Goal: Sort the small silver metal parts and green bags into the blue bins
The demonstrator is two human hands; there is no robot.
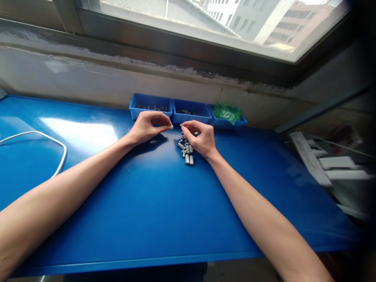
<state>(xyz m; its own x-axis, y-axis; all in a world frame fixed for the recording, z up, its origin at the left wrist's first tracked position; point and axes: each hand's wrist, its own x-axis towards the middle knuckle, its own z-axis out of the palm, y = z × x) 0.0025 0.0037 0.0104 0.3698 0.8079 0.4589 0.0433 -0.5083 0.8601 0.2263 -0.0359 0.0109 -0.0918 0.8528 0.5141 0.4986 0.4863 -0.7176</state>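
My left hand (150,126) is closed in a pinch, with a small shiny metal piece (171,126) at its fingertips, too small to name. It is above the table, just in front of the left blue bin. Facing it across a narrow gap, my right hand (201,136) is also pinched, thumb against fingers; whatever may be in it cannot be made out. Below and beside the right hand lies a loose pile of small silver metal cylinders (189,159), partly covered by that hand. Some smaller metal parts are mixed into the pile.
Three blue bins stand along the wall: a left one (151,101) and a middle one (192,107) with small metal parts, and a right one holding a green plastic bag (226,112). A white cable (63,150) curves over the blue table (152,211) at left. Window above.
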